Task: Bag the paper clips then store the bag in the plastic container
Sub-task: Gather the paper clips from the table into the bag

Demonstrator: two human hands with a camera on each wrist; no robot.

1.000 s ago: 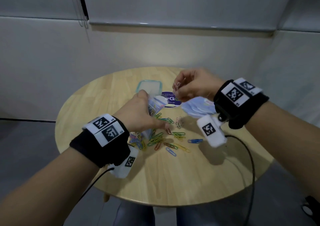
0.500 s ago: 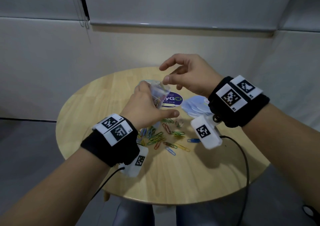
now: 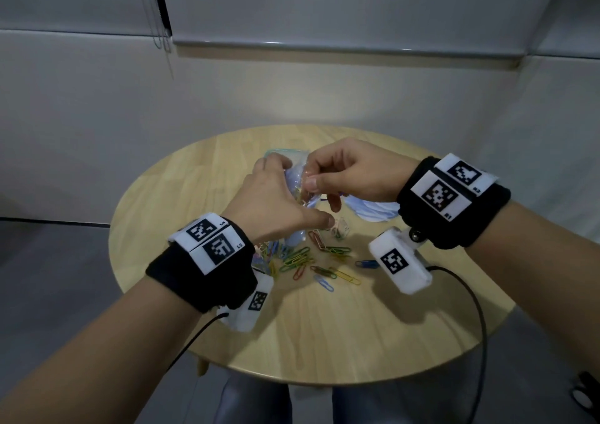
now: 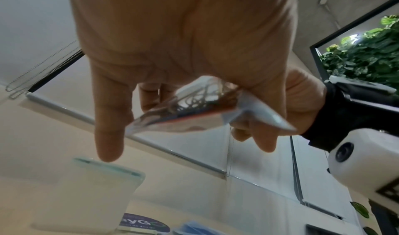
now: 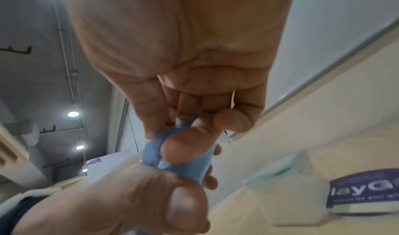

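Observation:
My left hand (image 3: 292, 196) grips a small clear bag (image 3: 297, 181) above the round wooden table (image 3: 324, 336). In the left wrist view, paper clips show inside the bag (image 4: 194, 105). My right hand (image 3: 312, 176) pinches the bag's top edge between thumb and fingers, and the right wrist view shows this pinch on the bluish bag (image 5: 183, 162). Several coloured paper clips (image 3: 311, 258) lie loose on the table below both hands. The clear plastic container (image 3: 279, 154) with a pale green rim stands behind the hands, mostly hidden, and is seen more fully as the container (image 4: 97, 187).
A pale blue pile of soft sheets (image 3: 373, 212) lies on the table under my right wrist. A round purple sticker (image 5: 364, 187) sits beside the container. Black cables hang from both wrist cameras over the table's front edge. A wall stands close behind the table.
My left hand lifted the bag off the table. My right hand, which was above the bag with fingers spread, came down and took hold of the bag's top.

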